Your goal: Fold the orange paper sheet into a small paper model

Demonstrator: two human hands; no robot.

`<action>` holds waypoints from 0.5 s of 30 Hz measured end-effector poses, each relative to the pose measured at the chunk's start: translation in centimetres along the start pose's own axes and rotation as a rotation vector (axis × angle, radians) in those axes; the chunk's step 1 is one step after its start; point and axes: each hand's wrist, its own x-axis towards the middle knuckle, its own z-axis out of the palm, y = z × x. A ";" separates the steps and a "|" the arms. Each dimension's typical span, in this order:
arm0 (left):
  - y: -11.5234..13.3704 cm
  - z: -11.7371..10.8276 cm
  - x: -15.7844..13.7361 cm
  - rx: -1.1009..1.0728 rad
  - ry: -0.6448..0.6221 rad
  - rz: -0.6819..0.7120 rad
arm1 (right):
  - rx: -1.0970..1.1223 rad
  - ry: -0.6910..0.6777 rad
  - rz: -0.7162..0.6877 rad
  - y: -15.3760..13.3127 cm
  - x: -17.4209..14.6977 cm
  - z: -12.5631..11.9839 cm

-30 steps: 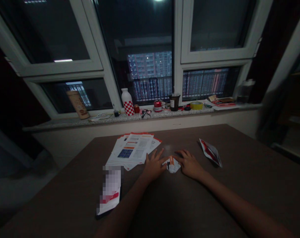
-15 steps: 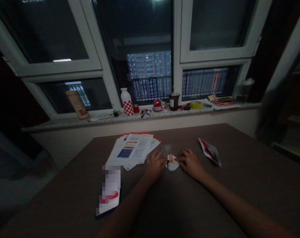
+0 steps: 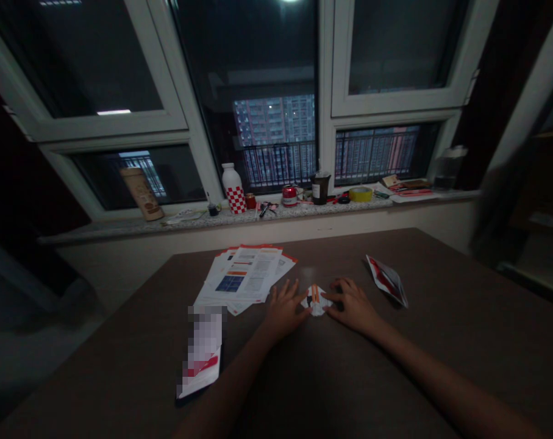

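A small piece of folded printed paper (image 3: 317, 296) lies on the table between my two hands, white with an orange stripe and a dark patch. My left hand (image 3: 285, 310) rests at its left edge, fingers spread, the index finger and thumb touching the paper. On the opposite side, my right hand (image 3: 353, 306) touches the right edge with index finger and thumb held apart. Neither hand lifts the paper. Just left of my left hand, a fanned stack of printed sheets (image 3: 253, 274) with orange edges lies flat.
A phone-like flat object (image 3: 203, 366), partly pixelated, lies near my left forearm. To the right is a red and white folded packet (image 3: 386, 280). Along the windowsill (image 3: 194, 224) stand a checkered bottle (image 3: 235, 189), a tan tumbler (image 3: 142, 194), a dark cup (image 3: 321, 189) and yellow tape (image 3: 361, 194).
My thumbs and index fingers have spread apart along the paper's side edges, where the fingers were bunched closer before. The paper looks slightly wider at its sides. Other things stay put.
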 end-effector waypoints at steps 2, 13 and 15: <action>0.0 -0.1 0.0 -0.002 -0.013 -0.007 | 0.003 0.007 -0.004 0.0 -0.1 0.0; -0.5 0.5 0.3 -0.059 0.015 -0.031 | 0.029 0.075 -0.036 0.2 -0.1 0.7; -0.3 0.7 0.2 -0.056 0.065 -0.053 | 0.083 0.107 -0.097 0.3 0.0 0.9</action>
